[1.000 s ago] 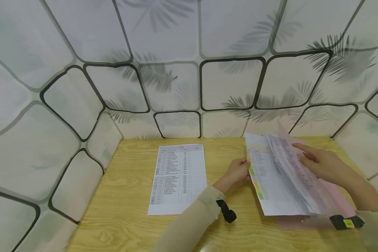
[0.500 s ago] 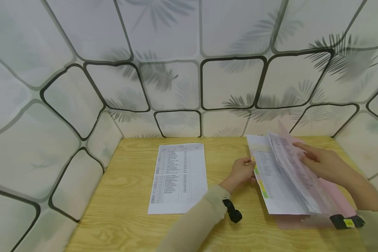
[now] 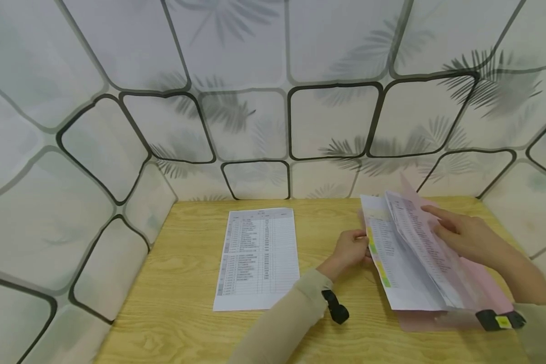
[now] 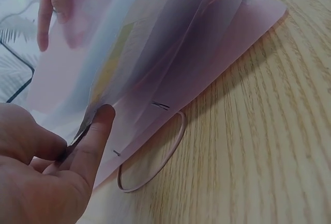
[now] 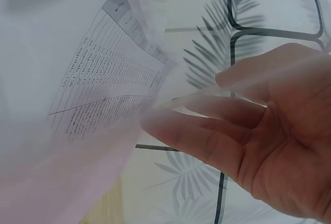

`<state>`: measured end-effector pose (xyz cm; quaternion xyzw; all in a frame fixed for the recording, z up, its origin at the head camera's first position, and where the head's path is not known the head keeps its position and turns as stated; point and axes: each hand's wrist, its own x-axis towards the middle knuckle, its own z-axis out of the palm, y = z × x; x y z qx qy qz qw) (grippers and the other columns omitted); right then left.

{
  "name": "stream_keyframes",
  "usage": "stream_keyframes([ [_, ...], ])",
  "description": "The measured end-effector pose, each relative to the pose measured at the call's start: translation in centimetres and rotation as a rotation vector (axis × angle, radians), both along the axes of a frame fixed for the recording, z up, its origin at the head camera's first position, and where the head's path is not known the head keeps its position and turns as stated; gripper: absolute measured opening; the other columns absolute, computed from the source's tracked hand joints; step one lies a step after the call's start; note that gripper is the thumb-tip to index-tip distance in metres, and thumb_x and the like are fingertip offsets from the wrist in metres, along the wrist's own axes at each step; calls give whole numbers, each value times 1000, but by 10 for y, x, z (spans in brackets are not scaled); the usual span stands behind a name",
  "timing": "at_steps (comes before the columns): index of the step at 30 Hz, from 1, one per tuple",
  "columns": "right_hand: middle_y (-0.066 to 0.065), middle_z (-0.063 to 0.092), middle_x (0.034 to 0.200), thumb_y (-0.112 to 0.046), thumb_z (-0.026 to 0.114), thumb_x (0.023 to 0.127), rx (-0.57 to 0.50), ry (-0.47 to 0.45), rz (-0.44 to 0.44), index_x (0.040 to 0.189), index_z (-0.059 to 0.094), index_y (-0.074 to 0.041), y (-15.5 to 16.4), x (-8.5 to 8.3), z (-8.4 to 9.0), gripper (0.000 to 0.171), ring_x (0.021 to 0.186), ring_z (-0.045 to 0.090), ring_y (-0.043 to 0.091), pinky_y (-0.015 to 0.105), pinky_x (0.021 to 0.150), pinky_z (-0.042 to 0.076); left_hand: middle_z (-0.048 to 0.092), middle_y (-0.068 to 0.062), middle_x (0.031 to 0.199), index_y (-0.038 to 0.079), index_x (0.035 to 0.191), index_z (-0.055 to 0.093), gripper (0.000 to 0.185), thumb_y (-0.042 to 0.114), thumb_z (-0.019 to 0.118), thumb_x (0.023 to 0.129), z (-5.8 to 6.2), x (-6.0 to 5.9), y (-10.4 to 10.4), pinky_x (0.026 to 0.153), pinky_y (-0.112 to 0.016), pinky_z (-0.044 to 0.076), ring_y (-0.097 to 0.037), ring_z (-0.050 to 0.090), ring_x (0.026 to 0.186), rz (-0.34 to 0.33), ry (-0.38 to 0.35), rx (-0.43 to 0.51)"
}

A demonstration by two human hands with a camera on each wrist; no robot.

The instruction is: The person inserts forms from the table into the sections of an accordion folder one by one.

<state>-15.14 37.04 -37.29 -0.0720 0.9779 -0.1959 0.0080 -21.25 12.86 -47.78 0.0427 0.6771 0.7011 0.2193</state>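
A pink expanding folder (image 3: 487, 283) lies spread on the right of the wooden table (image 3: 186, 283), its pockets fanned apart (image 4: 248, 32). My left hand (image 3: 352, 250) pinches the left edge of a white sheet with coloured marks (image 3: 400, 273) that sits in the folder; the thumb (image 4: 95, 136) lies along that edge. My right hand (image 3: 464, 235) has straight, spread fingers (image 5: 207, 107) that hold a printed sheet (image 3: 418, 237) and a translucent divider tilted up. The printed table on that sheet (image 5: 111, 79) shows close up.
A loose printed sheet (image 3: 258, 258) lies flat at the table's middle left. The folder's elastic loop (image 4: 155, 162) rests on the wood. Patterned panel walls (image 3: 255, 101) close the table in at the back and on both sides.
My left hand has slid a little to the right with the marked sheet, whose left edge now lies further inside the folder. The right hand has hardly moved.
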Motion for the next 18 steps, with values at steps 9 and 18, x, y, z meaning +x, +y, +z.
stream_keyframes([
  [9,13,65,96,-19,53,109,-12,12,-3,158,44,-2,-2,4,0,53,57,41,10,27,55,35,79,-22,93,-2,119,71,20,3,58,104,-4,2,8,78,-51,66,-40,79,86,59,-33,42],
  [18,9,63,91,-19,52,109,-5,7,-12,159,43,-3,-4,5,2,53,55,35,9,27,54,33,78,-22,88,0,110,71,13,1,61,102,-6,1,13,73,-50,66,-42,79,82,99,-41,36],
])
